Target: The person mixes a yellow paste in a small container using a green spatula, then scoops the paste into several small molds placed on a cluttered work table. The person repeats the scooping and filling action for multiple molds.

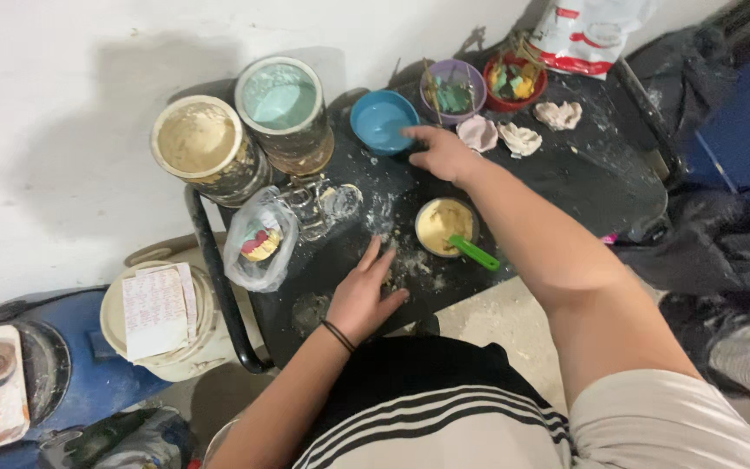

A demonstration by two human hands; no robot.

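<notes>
The small blue flexible mixing bowl stands on the dusty black surface, touching the fingertips of the right hand, which reaches forward with fingers spread and flat, gripping nothing. The bowl looks like soft rubber: probably light, bendy at the rim and easy to squash, so it would handle best pinched at the rim or cupped around its wall, and its smooth inside may be slippery if wet. The left hand lies open, palm down on the surface, nearer the body, holding nothing; powder residue is scattered just ahead of its fingers. Between the two hands sits a small bowl of yellowish paste with a green-handled spatula resting in it. Beyond the right hand are a purple bowl and a red bowl holding small tools, and pale plaster dental casts lie just to its right. To the left of the left hand is a clear plastic bag, with two large open tins of powder further out.
</notes>
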